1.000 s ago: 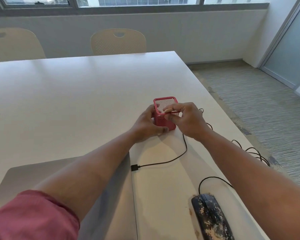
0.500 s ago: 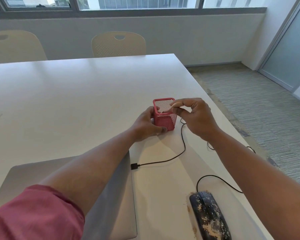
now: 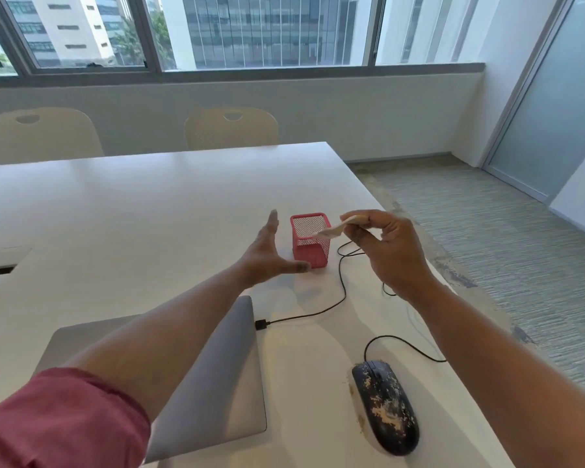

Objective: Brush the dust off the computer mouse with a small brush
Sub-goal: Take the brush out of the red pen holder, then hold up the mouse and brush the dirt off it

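A black computer mouse [image 3: 387,407] speckled with tan dust lies on the white table [image 3: 115,211] near its right front edge, cable trailing away. My right hand [image 3: 385,251] is raised above the table, fingers pinched on a small pale brush [image 3: 331,231] that sticks out to the left, blurred. The brush hangs just over the right rim of a red mesh holder [image 3: 309,244]. My left hand [image 3: 267,255] is spread open just left of the holder, touching nothing I can see.
A closed grey laptop [image 3: 223,383] lies at the front left with a black cable [image 3: 331,305] plugged into its right side. Two cream chairs [image 3: 230,128] stand behind the table. The table's right edge drops to carpeted floor.
My right hand has lifted the brush up out of the red holder. My left hand has let go of the holder and spread open. The camera has tilted up.
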`<state>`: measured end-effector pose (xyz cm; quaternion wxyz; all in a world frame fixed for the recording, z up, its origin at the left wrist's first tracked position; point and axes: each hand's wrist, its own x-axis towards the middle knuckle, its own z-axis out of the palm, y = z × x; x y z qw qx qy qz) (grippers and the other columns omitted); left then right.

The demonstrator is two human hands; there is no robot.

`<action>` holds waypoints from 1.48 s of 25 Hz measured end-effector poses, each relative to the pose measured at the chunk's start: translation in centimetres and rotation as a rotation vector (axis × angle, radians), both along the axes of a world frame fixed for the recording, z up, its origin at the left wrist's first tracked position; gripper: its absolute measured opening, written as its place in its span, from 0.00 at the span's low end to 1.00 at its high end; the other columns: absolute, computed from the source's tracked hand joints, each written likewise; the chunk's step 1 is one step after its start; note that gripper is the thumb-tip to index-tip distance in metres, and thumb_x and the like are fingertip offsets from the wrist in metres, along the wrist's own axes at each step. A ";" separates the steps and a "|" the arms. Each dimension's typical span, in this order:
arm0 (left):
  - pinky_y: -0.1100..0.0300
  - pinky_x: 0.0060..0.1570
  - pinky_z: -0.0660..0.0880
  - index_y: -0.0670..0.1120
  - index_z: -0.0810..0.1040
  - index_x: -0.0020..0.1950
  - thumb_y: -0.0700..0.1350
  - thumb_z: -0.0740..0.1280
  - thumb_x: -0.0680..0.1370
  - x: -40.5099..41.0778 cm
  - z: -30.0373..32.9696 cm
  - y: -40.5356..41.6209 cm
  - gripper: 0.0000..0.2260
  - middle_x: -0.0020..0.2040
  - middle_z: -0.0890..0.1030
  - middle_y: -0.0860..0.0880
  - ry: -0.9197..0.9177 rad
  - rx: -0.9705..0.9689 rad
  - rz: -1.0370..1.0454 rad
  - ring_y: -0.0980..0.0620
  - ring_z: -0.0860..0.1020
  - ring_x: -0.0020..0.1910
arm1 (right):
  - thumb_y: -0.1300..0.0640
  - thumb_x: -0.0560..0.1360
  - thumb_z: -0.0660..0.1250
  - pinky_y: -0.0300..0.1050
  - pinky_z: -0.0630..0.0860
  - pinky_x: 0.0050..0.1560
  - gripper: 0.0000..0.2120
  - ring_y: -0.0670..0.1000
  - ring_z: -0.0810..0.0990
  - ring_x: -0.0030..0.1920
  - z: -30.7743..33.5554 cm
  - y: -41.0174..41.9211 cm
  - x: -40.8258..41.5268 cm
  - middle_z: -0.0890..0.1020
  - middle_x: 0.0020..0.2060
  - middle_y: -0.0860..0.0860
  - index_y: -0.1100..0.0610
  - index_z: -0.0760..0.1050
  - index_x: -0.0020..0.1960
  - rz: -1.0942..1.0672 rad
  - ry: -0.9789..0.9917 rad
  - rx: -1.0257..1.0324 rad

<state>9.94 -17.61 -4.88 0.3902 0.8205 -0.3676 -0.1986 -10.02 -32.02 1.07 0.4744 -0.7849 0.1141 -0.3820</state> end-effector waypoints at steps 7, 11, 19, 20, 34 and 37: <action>0.43 0.79 0.65 0.53 0.53 0.86 0.65 0.81 0.66 -12.6 1.8 6.0 0.57 0.83 0.64 0.49 -0.098 -0.039 -0.199 0.47 0.64 0.80 | 0.65 0.76 0.73 0.40 0.75 0.50 0.10 0.43 0.79 0.46 -1.2 3.4 -7.7 0.86 0.46 0.41 0.49 0.85 0.47 -0.029 -0.008 0.064; 0.43 0.80 0.63 0.60 0.45 0.85 0.73 0.78 0.58 -19.0 -0.9 8.3 0.65 0.80 0.67 0.57 0.022 0.075 -0.250 0.50 0.63 0.80 | 0.66 0.78 0.70 0.42 0.76 0.54 0.09 0.45 0.82 0.48 -2.4 4.7 -12.3 0.87 0.47 0.43 0.53 0.83 0.46 -0.025 -0.067 0.262; 0.48 0.80 0.50 0.62 0.34 0.84 0.67 0.81 0.63 -24.8 -3.0 7.7 0.66 0.82 0.61 0.51 -0.059 0.150 -0.243 0.47 0.55 0.83 | 0.59 0.81 0.68 0.40 0.69 0.37 0.06 0.45 0.74 0.35 -6.0 6.4 -18.7 0.79 0.32 0.46 0.53 0.82 0.47 -0.261 -0.128 0.640; 0.49 0.80 0.48 0.60 0.34 0.84 0.66 0.82 0.63 -25.1 -3.0 7.5 0.67 0.82 0.61 0.50 -0.090 0.154 -0.239 0.49 0.54 0.82 | 0.57 0.81 0.68 0.41 0.68 0.37 0.07 0.46 0.74 0.34 -6.2 6.4 -19.2 0.79 0.31 0.46 0.51 0.82 0.46 -0.284 -0.125 0.685; 0.56 0.71 0.53 0.66 0.41 0.82 0.58 0.82 0.62 -26.0 -3.6 7.3 0.62 0.68 0.67 0.59 -0.064 0.080 -0.092 0.51 0.60 0.72 | 0.55 0.81 0.68 0.39 0.67 0.32 0.06 0.44 0.73 0.32 -6.6 4.6 -23.1 0.77 0.30 0.45 0.50 0.79 0.44 -0.289 -0.129 0.971; 0.55 0.70 0.56 0.69 0.42 0.80 0.57 0.82 0.61 -26.6 -3.1 7.3 0.61 0.69 0.68 0.59 -0.053 0.041 -0.083 0.50 0.61 0.72 | 0.56 0.81 0.68 0.38 0.68 0.30 0.08 0.44 0.73 0.31 -6.9 4.3 -23.4 0.76 0.30 0.46 0.51 0.79 0.43 -0.269 -0.122 1.024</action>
